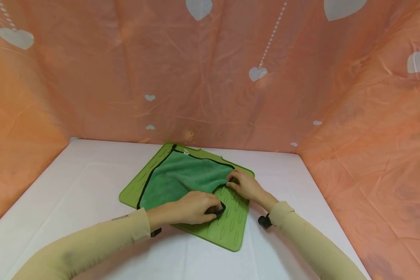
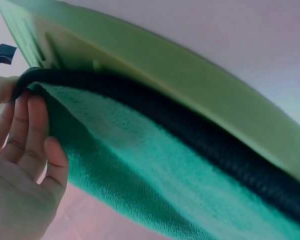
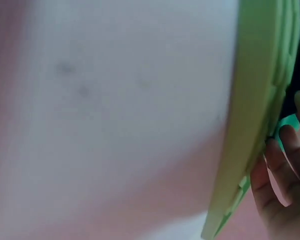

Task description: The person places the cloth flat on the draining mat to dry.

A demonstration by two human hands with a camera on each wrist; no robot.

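A green cloth [image 1: 182,173] with a black border lies over a lighter green ridged mat [image 1: 236,235]. My left hand [image 1: 196,208] pinches a black-edged corner of the cloth above the mat's front part. In the left wrist view, the thumb and fingertips meet on the black border [image 2: 134,97], and the cloth hangs in a fold beside them. Near the mat's right corner, my right hand [image 1: 245,184] holds another stretch of that edge between thumb and fingers. The right wrist view shows only a small piece of cloth by the right fingers [image 3: 285,167].
The mat sits at an angle on a white-covered table [image 1: 101,175]. An orange curtain [image 1: 203,77] with pale hearts stands behind the table and along both sides. A small white tag [image 1: 186,152] shows at the cloth's far edge.
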